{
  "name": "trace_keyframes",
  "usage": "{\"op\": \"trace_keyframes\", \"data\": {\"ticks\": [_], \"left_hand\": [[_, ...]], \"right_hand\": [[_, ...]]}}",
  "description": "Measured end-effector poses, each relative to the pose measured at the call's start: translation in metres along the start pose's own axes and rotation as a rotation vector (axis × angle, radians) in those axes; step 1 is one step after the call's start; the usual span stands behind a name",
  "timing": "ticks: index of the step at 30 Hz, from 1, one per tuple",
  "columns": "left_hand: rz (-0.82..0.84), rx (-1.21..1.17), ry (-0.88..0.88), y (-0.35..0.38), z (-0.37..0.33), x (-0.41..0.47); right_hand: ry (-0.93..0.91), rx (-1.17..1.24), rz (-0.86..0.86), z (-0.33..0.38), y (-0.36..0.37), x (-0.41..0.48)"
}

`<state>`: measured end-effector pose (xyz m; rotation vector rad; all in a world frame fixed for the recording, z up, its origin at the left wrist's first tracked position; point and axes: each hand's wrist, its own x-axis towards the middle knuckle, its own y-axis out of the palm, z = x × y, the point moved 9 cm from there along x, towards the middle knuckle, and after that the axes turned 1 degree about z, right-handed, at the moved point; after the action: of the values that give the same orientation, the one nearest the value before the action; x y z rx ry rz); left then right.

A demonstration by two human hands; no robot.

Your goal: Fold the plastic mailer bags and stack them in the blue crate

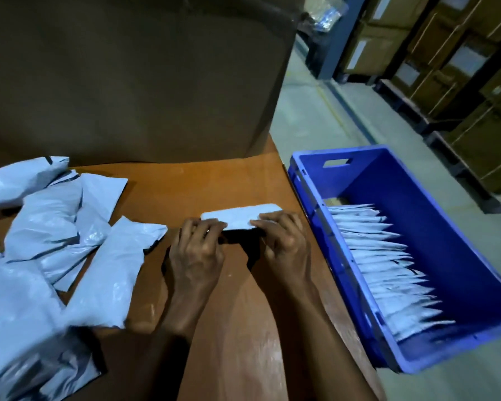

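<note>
I see the mailer bag [240, 216] folded down to a narrow white strip. It lies flat on the table [237, 328], just left of the crate [460, 198] and about level with the crate's far half. Both hands are on its near edge.

The left hand [195, 256] is at the end farther from the crate, fingers curled and pinching the plastic. The right hand [285, 241] is at the end nearer the crate, fingers bent over the edge and gripping it the same way. There's a dark patch under the strip between the hands; I can't tell whether it's shadow or the bag's dark inner side.

The crate is blue and sits past the table's right edge, tilted in my view. The folded bags [388, 270] stand on edge in a packed row along its left wall, from near the middle to the near end. The right side of the crate floor is bare blue.

Well left of the crate, loose bags [55, 241] are heaped in an overlapping pile on the table, grey-white with some dark flaps showing. Behind them, a big cardboard box [128, 76] rises left of the crate's far end. Beyond the crate there is grey floor [315, 111], then stacked cartons [460, 68] on dark pallets.
</note>
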<state>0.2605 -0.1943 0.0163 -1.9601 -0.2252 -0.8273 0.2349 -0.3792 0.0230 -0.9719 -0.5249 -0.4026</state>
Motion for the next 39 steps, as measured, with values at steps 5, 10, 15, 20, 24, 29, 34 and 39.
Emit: {"op": "trace_keyframes", "data": {"ticks": [5, 10, 15, 20, 24, 29, 34, 39], "left_hand": [[0.257, 0.036, -0.046, 0.014, -0.007, -0.051], [0.213, -0.003, -0.081, 0.001, -0.01, -0.029], [0.507, -0.058, -0.132, 0.053, -0.01, -0.012], [0.561, -0.022, -0.102, 0.081, 0.011, -0.037], [0.523, 0.121, -0.102, 0.076, 0.013, -0.041], [0.52, 0.168, -0.127, 0.084, 0.017, -0.037], [0.548, 0.198, -0.128, 0.089, 0.015, -0.03], [0.562, 0.228, -0.111, 0.079, 0.011, -0.045]], "right_hand": [[0.115, -0.127, 0.184, -0.016, 0.009, -0.051], [0.113, -0.04, 0.159, 0.006, 0.005, -0.012], [0.112, -0.053, 0.443, -0.001, 0.07, -0.006], [0.04, -0.177, 0.483, -0.004, 0.081, -0.025], [0.072, -0.272, 0.48, -0.011, 0.077, -0.03], [0.085, -0.333, 0.485, -0.018, 0.083, -0.025], [0.11, -0.34, 0.502, -0.021, 0.089, -0.016], [0.091, -0.305, 0.535, -0.014, 0.081, -0.033]]}}
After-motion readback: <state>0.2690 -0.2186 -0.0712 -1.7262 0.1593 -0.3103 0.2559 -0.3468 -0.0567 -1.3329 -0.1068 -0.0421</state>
